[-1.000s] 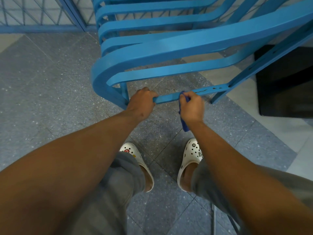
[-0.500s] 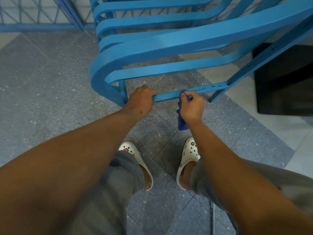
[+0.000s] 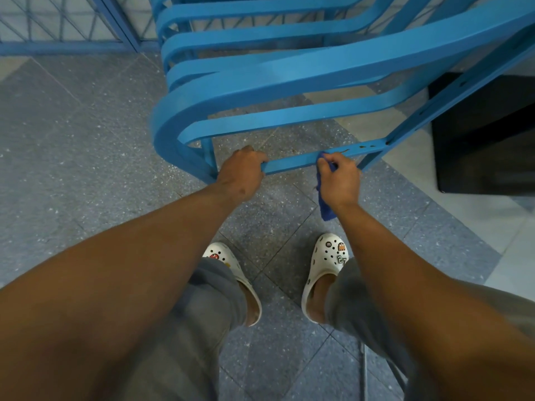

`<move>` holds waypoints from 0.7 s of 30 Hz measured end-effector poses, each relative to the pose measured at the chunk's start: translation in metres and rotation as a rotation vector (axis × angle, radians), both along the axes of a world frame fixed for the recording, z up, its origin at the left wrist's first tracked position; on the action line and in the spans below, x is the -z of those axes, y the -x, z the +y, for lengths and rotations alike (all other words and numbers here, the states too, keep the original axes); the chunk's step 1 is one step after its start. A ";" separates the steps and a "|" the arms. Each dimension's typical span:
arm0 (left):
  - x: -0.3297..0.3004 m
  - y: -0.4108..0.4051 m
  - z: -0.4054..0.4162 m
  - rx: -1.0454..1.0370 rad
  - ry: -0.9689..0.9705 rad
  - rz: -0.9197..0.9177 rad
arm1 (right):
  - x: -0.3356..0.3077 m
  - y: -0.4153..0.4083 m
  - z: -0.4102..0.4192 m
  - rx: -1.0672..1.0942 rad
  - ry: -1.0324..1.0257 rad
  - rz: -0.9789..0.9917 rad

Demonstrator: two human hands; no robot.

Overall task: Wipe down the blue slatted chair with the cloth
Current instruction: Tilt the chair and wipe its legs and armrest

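While the left hand (image 3: pixel 241 176) is gripping the lowest bar (image 3: pixel 292 162) of the blue chair (image 3: pixel 304 70) to steady it, the right hand (image 3: pixel 340 180) is pinching the blue cloth (image 3: pixel 325 211) against that same bar, further to the right, with the loose end hanging down. Judging by this, the wiping is sitting at the bottom rail; whether the upper slats are already clean cannot be told. That bar is running left to right, rising slightly toward the right, and the chair is standing on the tiled floor (image 3: pixel 72 140) just ahead of the person's white clogs (image 3: pixel 327 264).
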State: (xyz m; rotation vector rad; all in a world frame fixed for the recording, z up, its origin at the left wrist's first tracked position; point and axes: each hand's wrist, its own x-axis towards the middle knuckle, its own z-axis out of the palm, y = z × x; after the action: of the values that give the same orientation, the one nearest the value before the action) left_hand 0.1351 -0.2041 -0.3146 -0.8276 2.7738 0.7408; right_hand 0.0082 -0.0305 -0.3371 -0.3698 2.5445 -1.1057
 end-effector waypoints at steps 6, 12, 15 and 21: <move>0.001 0.003 0.000 0.008 0.007 -0.013 | 0.004 -0.027 -0.015 -0.315 0.035 0.014; 0.005 0.004 0.002 0.016 -0.006 -0.017 | 0.012 -0.001 0.006 -0.012 0.113 -0.060; 0.007 0.004 0.005 0.044 -0.012 -0.052 | 0.016 -0.008 0.001 0.042 0.143 -0.109; 0.006 0.000 0.002 0.084 0.037 -0.100 | 0.007 -0.018 -0.006 -0.034 0.139 -0.131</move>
State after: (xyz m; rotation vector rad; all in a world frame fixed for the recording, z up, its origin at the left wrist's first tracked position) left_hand 0.1347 -0.2018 -0.3210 -0.7287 2.7219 0.6186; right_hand 0.0259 -0.0361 -0.3441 -0.3611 2.3474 -1.2549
